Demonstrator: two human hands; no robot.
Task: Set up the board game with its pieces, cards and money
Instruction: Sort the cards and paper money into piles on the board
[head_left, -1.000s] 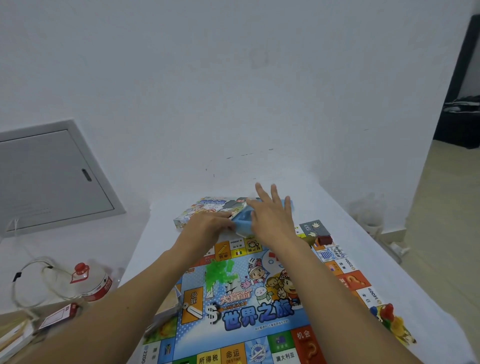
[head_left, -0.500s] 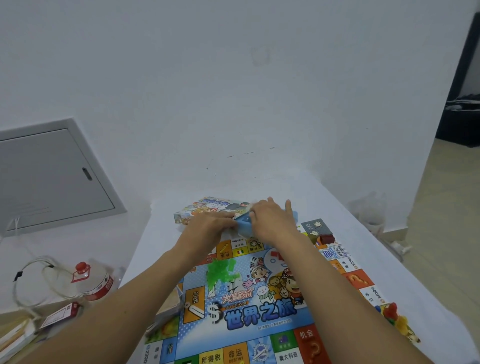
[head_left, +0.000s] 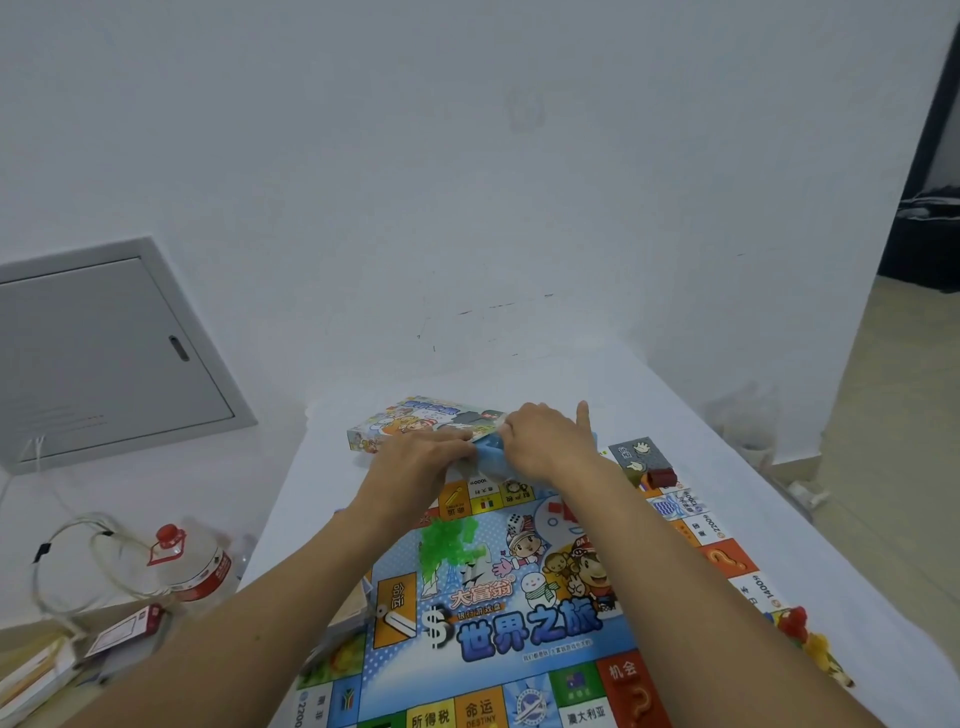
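Blue packet (head_left: 491, 451) | right hand (head_left: 550, 444) now curled gripping | left hand (head_left: 421, 460) still holding

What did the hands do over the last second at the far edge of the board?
The right hand, its fingers spread flat a second ago, curled down onto the light blue paper bundle, one finger left pointing out. The left hand kept its grip on the bundle. The colourful game board, game box and green plastic pieces stayed put.
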